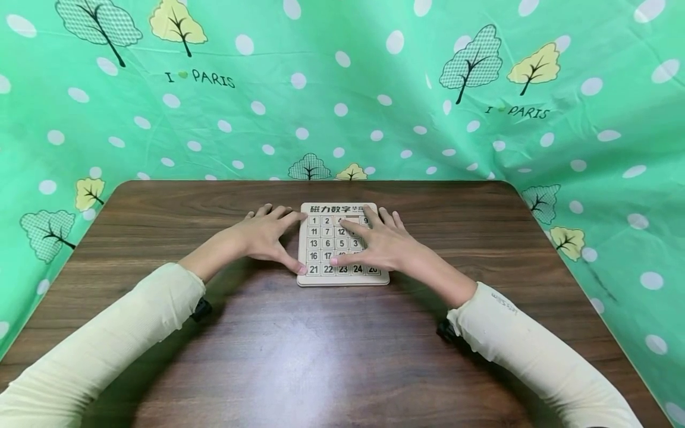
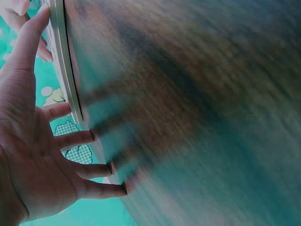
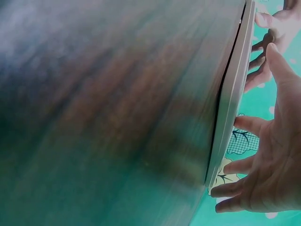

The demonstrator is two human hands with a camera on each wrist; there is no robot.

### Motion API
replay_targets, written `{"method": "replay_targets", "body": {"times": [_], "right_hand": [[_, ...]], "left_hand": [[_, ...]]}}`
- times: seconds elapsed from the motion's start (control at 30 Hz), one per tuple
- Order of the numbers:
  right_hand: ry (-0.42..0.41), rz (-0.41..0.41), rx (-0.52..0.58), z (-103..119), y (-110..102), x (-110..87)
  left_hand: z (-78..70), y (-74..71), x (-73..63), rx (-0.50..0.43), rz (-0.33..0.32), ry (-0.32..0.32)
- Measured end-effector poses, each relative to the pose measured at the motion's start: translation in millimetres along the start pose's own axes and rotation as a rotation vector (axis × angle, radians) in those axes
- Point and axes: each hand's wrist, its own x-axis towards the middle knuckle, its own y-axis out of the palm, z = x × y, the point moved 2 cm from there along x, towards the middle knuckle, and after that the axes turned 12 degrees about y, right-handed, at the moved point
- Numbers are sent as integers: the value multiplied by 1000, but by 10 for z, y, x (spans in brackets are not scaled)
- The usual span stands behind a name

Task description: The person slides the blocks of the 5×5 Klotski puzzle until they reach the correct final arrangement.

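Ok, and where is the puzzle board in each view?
Head: puzzle board lies near the centre, partly covered by the right hand.
Left wrist: puzzle board edge-on, upper left, cut off at the top.
Right wrist: puzzle board edge-on, right of centre, slanting.
Shared landmark: the green dotted cloth.

My head camera looks forward and down over the bench (image 1: 342, 339) to its far edge; my wrist cameras — tilted, close to my left fingers (image 2: 77, 140) and right fingers (image 3: 250, 124) — share that edge and the number board (image 1: 342, 282), edge-on.
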Motion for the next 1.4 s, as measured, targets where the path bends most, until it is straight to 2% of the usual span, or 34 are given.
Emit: {"method": "replay_targets", "body": {"times": [0.23,0.6,0.83,1.4], "right_hand": [[-6,5,8,-19,8,-14],[-6,-11,1,-130,-28,-253],[-5,1,-10,-129,-17,-328],[22,7,-5,-86,-55,-175]], "left_hand": [[-1,1,2,17,-7,2],[-15,-18,24,12,0,11],[-11,-28,16,22,8,8],[1,-24,31,31,20,8]]}}
